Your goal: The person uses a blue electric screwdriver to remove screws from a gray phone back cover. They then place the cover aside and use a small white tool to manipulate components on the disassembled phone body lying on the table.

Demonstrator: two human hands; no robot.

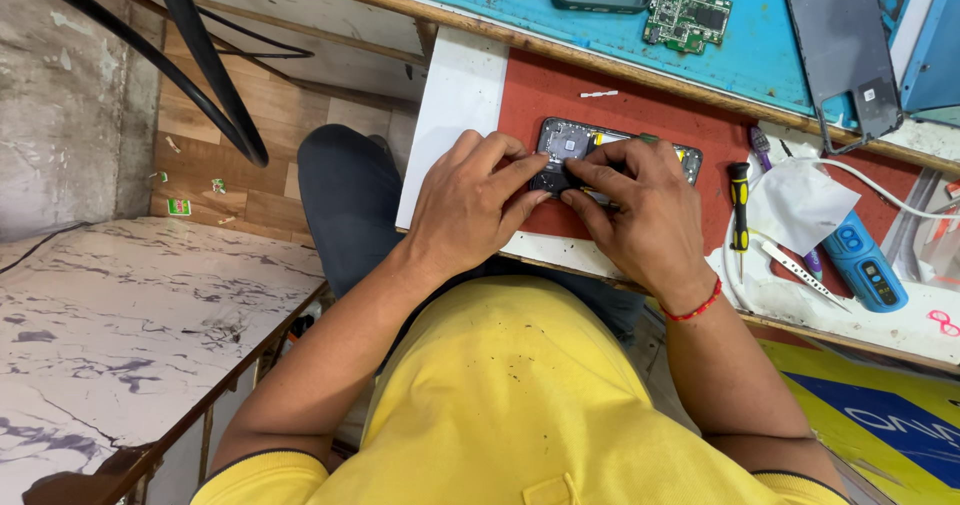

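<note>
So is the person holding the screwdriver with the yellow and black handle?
No, the screwdriver lies on the bench apart from both hands; the left hand and right hand press on the opened phone.

Your left hand (470, 205) and right hand (640, 210) both press down on an opened phone (575, 145) lying on the red mat (540, 85) — fingertips meeting over its lower edge. Just right of the mat lie a yellow-and-black screwdriver (738, 205), tweezers (800, 270) and a blue tool (865, 263). Farther back — on the blue mat (760, 60) — sit a green circuit board (686, 15) and a grey back cover (842, 40).
</note>
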